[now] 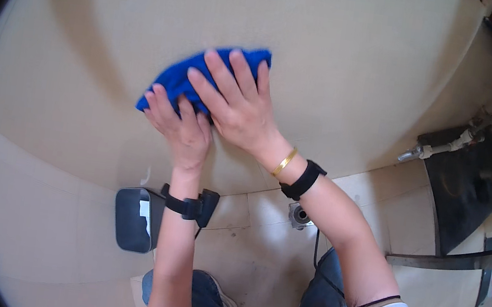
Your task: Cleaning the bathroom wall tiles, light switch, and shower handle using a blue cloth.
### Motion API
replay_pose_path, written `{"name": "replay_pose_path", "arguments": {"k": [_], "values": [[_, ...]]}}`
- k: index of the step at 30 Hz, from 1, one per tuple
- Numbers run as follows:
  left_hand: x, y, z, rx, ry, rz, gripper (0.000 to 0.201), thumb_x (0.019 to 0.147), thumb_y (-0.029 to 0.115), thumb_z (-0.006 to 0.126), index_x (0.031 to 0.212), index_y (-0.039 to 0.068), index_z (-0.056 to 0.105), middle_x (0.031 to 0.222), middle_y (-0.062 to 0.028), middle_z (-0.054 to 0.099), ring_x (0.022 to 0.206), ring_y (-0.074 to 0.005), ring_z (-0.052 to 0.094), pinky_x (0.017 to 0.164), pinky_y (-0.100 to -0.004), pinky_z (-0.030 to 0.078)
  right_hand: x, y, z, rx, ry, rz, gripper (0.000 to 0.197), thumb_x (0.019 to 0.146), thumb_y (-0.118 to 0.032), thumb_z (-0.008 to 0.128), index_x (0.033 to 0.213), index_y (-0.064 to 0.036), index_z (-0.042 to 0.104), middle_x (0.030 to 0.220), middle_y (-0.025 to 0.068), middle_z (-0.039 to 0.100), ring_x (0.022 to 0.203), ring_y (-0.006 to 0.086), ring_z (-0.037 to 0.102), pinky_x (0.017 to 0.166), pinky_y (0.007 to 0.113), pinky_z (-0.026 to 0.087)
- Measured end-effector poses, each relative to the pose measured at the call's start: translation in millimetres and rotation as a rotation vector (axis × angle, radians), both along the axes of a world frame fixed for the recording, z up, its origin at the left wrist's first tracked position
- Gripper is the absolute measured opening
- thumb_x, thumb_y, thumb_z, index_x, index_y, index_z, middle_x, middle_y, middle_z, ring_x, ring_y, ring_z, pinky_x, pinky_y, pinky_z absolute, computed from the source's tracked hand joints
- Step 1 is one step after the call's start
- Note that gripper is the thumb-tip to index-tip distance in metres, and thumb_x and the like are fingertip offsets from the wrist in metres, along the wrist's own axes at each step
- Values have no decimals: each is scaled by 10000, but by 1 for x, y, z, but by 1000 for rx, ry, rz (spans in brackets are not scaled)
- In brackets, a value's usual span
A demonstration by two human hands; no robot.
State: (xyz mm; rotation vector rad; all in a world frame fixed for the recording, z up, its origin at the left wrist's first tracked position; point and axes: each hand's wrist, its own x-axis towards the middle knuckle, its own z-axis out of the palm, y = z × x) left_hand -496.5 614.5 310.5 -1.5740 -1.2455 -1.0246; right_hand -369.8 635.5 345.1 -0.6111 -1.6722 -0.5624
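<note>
A folded blue cloth (176,77) lies pressed against a pale beige wall (345,61). My right hand (240,112) rests on it with straight, spread fingers, palm toward the wall. Lower and to the left, my left hand (181,136) has bent fingers at the cloth's lower edge, gripping it; part of the fold is hidden under both hands. A black strap with a small box (206,208) is round my left wrist. On my right wrist are a gold bracelet (285,162) and a black strap (303,181).
A dark bin (133,219) stands on the floor by the wall, left of my left forearm. Between my arms, a metal drain fitting (300,215) sits in the tiled floor (223,209). A tap (415,153) and a dark panel (462,188) are at the right.
</note>
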Motion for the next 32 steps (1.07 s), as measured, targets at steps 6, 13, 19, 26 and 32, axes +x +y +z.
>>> {"name": "replay_pose_path", "arguments": {"k": [6, 13, 19, 26, 32], "values": [[-28, -37, -151, -237, -118, 15, 476, 821, 100, 516, 1234, 25, 292, 1356, -263, 193, 1263, -456, 160, 997, -592, 144, -17, -23, -144, -203, -430, 10, 418, 805, -193, 496, 1221, -165, 470, 1350, 56, 361, 1272, 241, 266, 1012, 457, 170], [-61, -62, -162, -384, -275, 42, 523, 820, 122, 526, 1233, -46, 253, 1366, -282, 142, 1268, -444, 153, 1014, -555, 158, -45, -28, -126, -202, -634, 266, 475, 804, -156, 469, 1272, -103, 405, 1350, 33, 362, 1250, 156, 316, 1026, 360, 219], [-103, -46, -85, -377, -223, 426, 623, 888, 181, 434, 1340, -28, 61, 1387, -244, 134, 1268, -437, 146, 1032, -494, 166, -125, -31, -29, -57, -315, 284, 492, 810, -185, 451, 1288, -89, 379, 1363, 41, 341, 1273, 159, 286, 1062, 370, 155], [-89, -59, -136, -349, -528, 254, 682, 869, 234, 470, 1343, -36, 59, 1394, -223, 134, 1288, -351, 170, 1044, -456, 162, -123, -32, -108, 18, -551, 230, 503, 811, -172, 455, 1298, -120, 342, 1397, 17, 266, 1304, 138, 199, 1080, 317, 148], [-5, -41, -217, -593, -733, 15, 722, 855, 250, 493, 1350, -32, 51, 1397, -211, 142, 1273, -402, 168, 1058, -469, 114, -31, -9, -173, -40, -926, 183, 540, 863, -161, 432, 1361, -122, 225, 1434, 10, 164, 1311, 120, 167, 1086, 298, 134]]}}
